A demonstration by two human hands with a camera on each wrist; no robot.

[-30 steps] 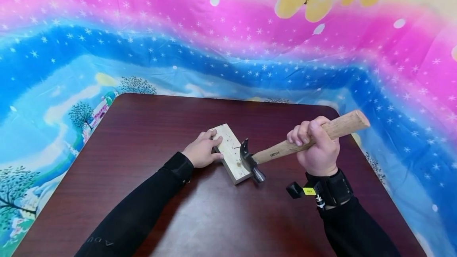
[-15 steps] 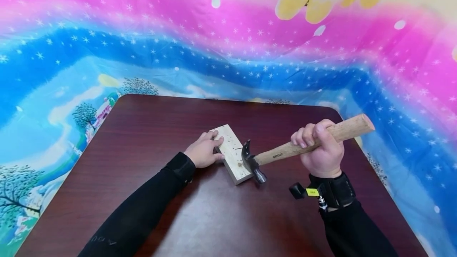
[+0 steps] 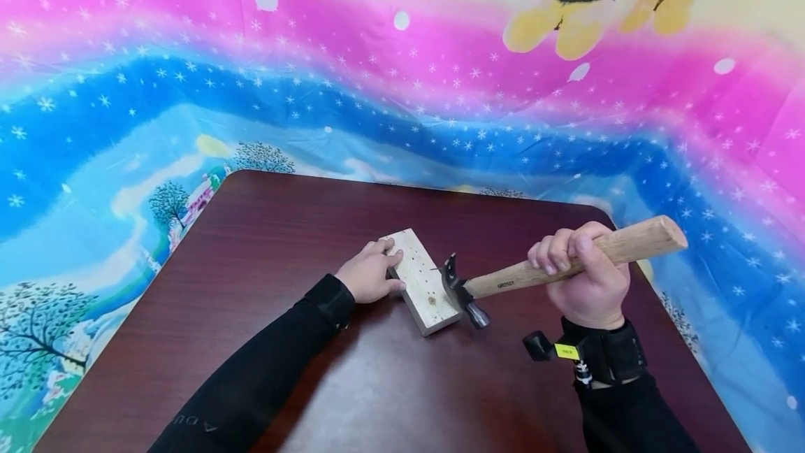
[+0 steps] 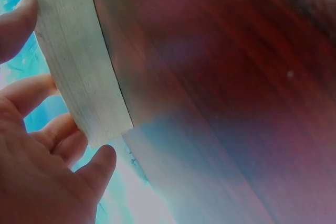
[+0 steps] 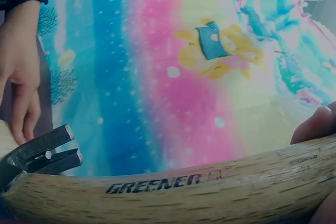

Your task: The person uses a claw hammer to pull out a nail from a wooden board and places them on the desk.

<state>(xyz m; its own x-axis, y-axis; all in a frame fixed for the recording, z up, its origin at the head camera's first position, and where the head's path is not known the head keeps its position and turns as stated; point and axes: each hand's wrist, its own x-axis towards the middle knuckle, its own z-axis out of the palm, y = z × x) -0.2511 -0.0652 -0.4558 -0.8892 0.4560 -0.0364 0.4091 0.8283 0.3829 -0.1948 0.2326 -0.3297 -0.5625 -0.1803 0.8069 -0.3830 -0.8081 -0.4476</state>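
Observation:
A pale wooden block with several small dark holes lies on the dark red-brown table. My left hand holds its left long edge near the far end, with the fingertips on the block. In the left wrist view the fingers and thumb of the left hand line the block's edge. The right hand grips the wooden handle of a claw hammer, whose dark head overlaps the block's right edge. Between the claw's prongs sits a nail, its round head showing in the right wrist view.
The table has rounded far corners. Behind it hangs a pink and blue cloth printed with snowflakes, trees and cartoon figures. A small black camera sticks out from the right wrist's strap.
The head view has shifted, so everything sits lower and farther right. Relative to the block, the hammer and right hand have moved slightly right; the left hand keeps its hold.

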